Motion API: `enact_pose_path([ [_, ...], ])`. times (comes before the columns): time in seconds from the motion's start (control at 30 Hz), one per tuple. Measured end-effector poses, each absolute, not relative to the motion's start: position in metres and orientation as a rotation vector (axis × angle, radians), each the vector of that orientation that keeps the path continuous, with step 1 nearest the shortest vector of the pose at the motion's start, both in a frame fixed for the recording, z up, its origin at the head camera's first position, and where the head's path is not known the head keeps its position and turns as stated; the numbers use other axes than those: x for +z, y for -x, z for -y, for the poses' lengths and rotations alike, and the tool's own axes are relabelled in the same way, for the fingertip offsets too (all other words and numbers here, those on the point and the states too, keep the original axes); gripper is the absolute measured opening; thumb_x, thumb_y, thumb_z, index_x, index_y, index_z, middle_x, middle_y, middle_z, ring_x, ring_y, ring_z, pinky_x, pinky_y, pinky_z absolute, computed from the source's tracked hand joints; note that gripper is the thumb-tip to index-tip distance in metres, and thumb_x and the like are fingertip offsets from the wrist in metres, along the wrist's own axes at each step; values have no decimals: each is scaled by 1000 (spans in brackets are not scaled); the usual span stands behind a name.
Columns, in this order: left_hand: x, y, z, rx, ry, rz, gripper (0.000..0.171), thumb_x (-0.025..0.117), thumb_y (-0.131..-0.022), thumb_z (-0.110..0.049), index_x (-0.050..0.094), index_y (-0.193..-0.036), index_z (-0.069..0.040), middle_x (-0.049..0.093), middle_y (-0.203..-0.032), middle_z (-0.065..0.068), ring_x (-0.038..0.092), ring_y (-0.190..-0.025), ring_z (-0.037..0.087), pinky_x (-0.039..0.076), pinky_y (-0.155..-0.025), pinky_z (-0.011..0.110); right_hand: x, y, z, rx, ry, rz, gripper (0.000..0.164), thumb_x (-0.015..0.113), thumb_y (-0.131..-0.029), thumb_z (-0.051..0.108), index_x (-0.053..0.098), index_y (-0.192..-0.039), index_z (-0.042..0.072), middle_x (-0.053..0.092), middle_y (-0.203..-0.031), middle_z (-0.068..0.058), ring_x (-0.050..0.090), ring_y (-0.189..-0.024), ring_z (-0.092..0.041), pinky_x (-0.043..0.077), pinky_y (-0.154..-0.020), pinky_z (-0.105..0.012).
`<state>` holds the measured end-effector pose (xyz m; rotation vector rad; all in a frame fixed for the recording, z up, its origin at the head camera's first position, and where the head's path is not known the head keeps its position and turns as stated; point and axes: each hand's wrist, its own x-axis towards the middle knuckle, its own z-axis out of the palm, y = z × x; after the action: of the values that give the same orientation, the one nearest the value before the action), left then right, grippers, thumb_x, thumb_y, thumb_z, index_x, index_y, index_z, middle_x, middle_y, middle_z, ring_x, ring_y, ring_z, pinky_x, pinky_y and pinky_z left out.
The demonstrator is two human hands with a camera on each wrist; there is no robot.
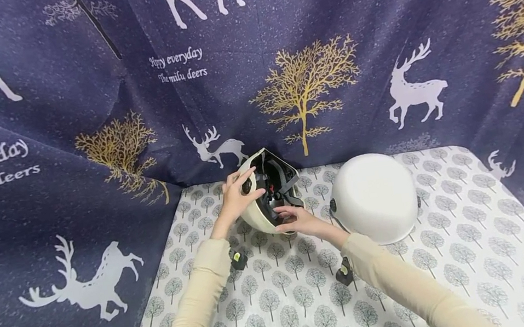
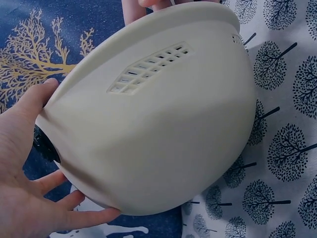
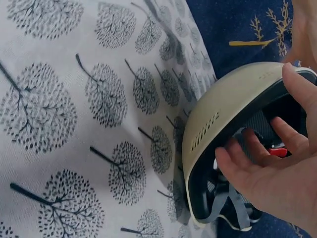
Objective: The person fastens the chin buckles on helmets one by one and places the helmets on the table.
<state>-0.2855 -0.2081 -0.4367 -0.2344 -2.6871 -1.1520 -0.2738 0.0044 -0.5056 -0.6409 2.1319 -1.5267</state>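
A cream helmet is tipped on its side at the table's back edge, its dark lined opening facing up and right. My left hand grips its left rim, thumb over the edge and the other fingers spread along the shell. The right hand reaches in at the near rim with loosely extended fingers over the lining; its thumb is at the edge. Inside are grey straps and a red piece. A black round knob shows beside the left palm.
A white helmet rests dome up to the right, close to the right forearm. The white table cloth carries a tree print. Behind it hangs a dark blue curtain with deer and gold trees.
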Motion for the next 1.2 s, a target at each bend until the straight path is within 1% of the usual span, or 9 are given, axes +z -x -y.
enact_pose_path([
  [0.13, -435, 287, 206, -1154, 215, 2694, 65, 77, -84, -29, 51, -144, -25, 31, -151, 22, 28, -134, 46, 31, -107, 63, -504, 273, 0, -1534, 675, -2097, 63, 69, -91, 19, 43, -145, 2, 53, -139, -25, 55, -125, -38, 50, -103, -44],
  [0.27, -436, 289, 203, -1125, 216, 2706, 65, 77, -84, -31, 51, -143, -26, 32, -150, 22, 30, -131, 45, 35, -104, 61, -503, 273, 6, -1503, 669, -2101, 65, 71, -89, 21, 43, -145, 3, 53, -140, -21, 54, -126, -35, 50, -103, -42],
  [0.5, -435, 295, 199, -1082, 176, 2706, 65, 78, -82, -36, 53, -141, -30, 34, -150, 20, 35, -124, 41, 39, -98, 58, -504, 274, 12, -1496, 675, -2172, 56, 71, -87, 15, 51, -137, -3, 60, -128, -24, 61, -116, -35, 54, -96, -39],
  [0.67, -435, 293, 199, -1100, 149, 2738, 68, 77, -82, -39, 49, -144, -33, 30, -155, 19, 34, -127, 42, 39, -100, 59, -501, 269, 10, -1550, 726, -2152, 49, 68, -86, 6, 54, -131, -9, 62, -122, -28, 63, -109, -33, 55, -92, -36],
  [0.73, -436, 292, 201, -1119, 157, 2747, 70, 76, -83, -40, 46, -146, -33, 27, -158, 19, 31, -132, 44, 37, -103, 61, -502, 268, 10, -1572, 741, -2135, 47, 67, -86, 5, 55, -129, -9, 63, -121, -28, 64, -107, -33, 56, -91, -35],
  [0.83, -437, 291, 205, -1193, 204, 2746, 70, 74, -86, -38, 42, -148, -30, 22, -161, 19, 23, -140, 45, 29, -109, 66, -505, 270, 10, -1596, 745, -2144, 45, 66, -85, 3, 56, -127, -10, 63, -120, -28, 64, -107, -32, 56, -91, -35],
  [0.97, -434, 289, 213, -1351, 236, 2699, 65, 72, -88, -31, 45, -147, -25, 22, -162, 15, 17, -146, 43, 18, -115, 66, -502, 272, 9, -1634, 719, -2156, 44, 65, -83, 3, 58, -125, -8, 65, -120, -27, 65, -107, -32, 56, -92, -36],
  [1.1, -429, 289, 219, -1390, 252, 2651, 62, 75, -86, -24, 51, -143, -20, 30, -160, 11, 22, -146, 38, 18, -119, 60, -503, 272, 12, -1676, 645, -2107, 49, 64, -82, 4, 57, -129, -5, 64, -122, -25, 64, -108, -30, 56, -92, -39],
  [1.2, -424, 289, 220, -1364, 274, 2655, 64, 78, -83, -22, 53, -141, -17, 30, -160, 11, 22, -146, 37, 19, -119, 59, -505, 270, 16, -1705, 534, -2056, 53, 65, -82, 8, 55, -134, 0, 61, -129, -23, 63, -110, -28, 55, -93, -45],
])
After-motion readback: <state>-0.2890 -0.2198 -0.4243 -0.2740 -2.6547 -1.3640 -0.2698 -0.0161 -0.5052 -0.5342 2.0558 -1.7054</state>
